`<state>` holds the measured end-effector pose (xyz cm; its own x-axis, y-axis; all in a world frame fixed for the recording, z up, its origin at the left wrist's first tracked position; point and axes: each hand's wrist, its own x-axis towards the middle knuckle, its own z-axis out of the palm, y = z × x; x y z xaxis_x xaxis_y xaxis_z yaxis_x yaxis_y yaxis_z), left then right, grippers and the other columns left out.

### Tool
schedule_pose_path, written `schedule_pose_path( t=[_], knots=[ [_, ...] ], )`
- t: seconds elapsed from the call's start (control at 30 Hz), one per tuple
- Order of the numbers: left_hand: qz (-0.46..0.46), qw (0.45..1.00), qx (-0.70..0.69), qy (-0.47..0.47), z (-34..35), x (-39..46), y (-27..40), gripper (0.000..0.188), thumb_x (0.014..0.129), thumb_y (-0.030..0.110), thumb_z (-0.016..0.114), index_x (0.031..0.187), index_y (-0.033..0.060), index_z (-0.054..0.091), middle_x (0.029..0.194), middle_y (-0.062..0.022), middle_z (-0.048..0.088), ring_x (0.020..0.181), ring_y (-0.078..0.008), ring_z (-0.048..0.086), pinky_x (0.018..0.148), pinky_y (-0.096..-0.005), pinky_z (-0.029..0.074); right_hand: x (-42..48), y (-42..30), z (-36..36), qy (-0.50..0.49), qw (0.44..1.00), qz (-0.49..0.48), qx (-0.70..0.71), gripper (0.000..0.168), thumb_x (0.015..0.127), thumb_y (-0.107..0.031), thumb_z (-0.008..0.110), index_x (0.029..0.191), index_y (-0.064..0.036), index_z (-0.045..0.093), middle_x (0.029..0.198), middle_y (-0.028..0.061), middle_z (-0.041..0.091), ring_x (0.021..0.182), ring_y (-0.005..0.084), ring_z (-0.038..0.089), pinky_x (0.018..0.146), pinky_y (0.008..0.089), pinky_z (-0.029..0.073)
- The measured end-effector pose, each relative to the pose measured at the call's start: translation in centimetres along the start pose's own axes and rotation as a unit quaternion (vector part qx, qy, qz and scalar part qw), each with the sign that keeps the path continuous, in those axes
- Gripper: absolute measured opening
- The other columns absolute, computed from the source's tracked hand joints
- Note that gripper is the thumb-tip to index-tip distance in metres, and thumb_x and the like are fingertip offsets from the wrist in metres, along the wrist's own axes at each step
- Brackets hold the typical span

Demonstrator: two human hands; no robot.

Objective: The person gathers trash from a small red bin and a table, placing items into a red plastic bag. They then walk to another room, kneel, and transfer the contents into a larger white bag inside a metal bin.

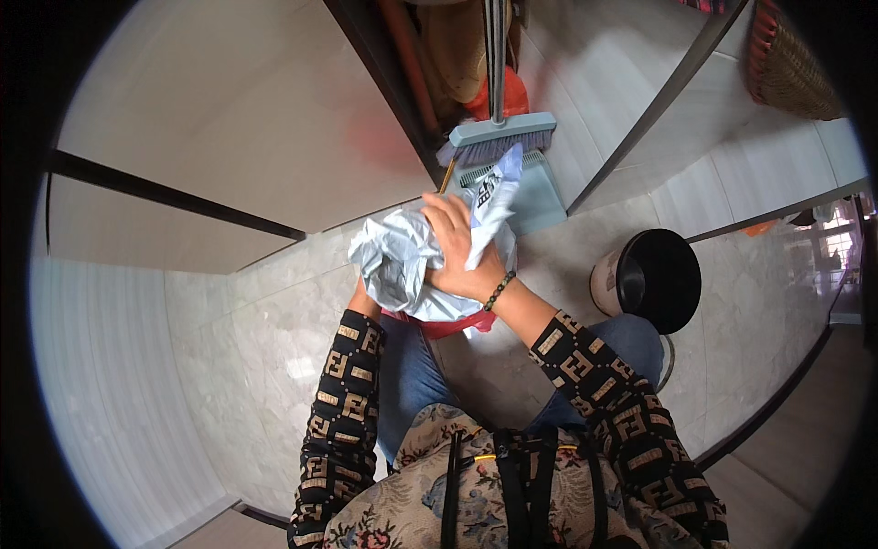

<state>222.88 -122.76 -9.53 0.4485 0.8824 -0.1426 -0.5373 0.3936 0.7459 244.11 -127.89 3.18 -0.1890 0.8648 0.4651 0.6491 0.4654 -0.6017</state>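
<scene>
Crumpled pale plastic bags (401,250) are bunched between my hands, above my knees. My right hand (456,250) presses down on them from above, its fingers spread over the plastic, and a strip of white and blue plastic with dark writing (497,195) stands up beside its fingers. A dark bead bracelet (499,291) circles that wrist. My left hand (366,299) is mostly hidden behind and under the pale plastic, so its fingers cannot be seen. Red plastic (466,324) shows beneath the bunch.
A black-lined bin (651,281) stands on the tiled floor at the right. A broom (504,130) and a pale blue-green dustpan (542,199) stand ahead, by an open cabinet. A cabinet panel (260,123) is at the left, a woven basket (796,75) at the upper right.
</scene>
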Motion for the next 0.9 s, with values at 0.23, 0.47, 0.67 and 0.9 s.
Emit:
schedule_pose_path(
  t=[0.23,0.47,0.67,0.9],
  knots=[
    [-0.039,0.998,0.050,0.017,0.1,-0.8,-1.0,0.032,0.094,0.023,0.044,0.117,0.0028,0.050,0.106,-0.0088,0.058,0.092,-0.0179,0.059,0.081,-0.0289,0.052,-0.9,-1.4,-0.4,-0.041,0.995,0.081,-0.048,0.058,0.063,-0.017,0.070,0.115,-0.005,0.046,0.118,0.0114,0.050,0.114,0.0310,0.046,0.093,0.0408,0.042],
    [0.032,0.983,0.179,-0.013,1.6,0.5,-0.4,0.024,0.092,0.018,0.047,0.112,0.0047,0.051,0.102,-0.0053,0.058,0.087,-0.0146,0.059,0.075,-0.0265,0.053,-0.5,-1.9,-0.6,-0.025,0.994,0.053,-0.090,0.044,0.067,-0.013,0.066,0.110,-0.010,0.054,0.110,0.0040,0.055,0.108,0.0254,0.051,0.081,0.0350,0.047],
    [0.034,0.973,0.225,0.044,5.8,-1.6,1.7,0.018,0.089,0.013,0.050,0.104,0.0037,0.055,0.094,-0.0025,0.058,0.083,-0.0101,0.053,0.072,-0.0251,0.046,-1.1,-1.0,0.2,0.009,0.986,0.001,-0.164,0.032,0.071,-0.007,0.057,0.102,-0.013,0.061,0.105,0.0033,0.059,0.105,0.0239,0.055,0.074,0.0365,0.049],
    [-0.011,0.896,0.400,0.193,10.3,-1.0,2.8,0.028,0.082,0.002,0.055,0.109,-0.0075,0.057,0.091,-0.0100,0.063,0.072,-0.0118,0.057,0.065,-0.0222,0.046,-0.3,7.6,-1.1,0.298,0.860,0.249,0.332,0.015,0.084,-0.016,0.054,0.081,-0.001,0.059,0.077,0.0074,0.063,0.069,0.0220,0.061,0.064,0.0333,0.047]
  ],
)
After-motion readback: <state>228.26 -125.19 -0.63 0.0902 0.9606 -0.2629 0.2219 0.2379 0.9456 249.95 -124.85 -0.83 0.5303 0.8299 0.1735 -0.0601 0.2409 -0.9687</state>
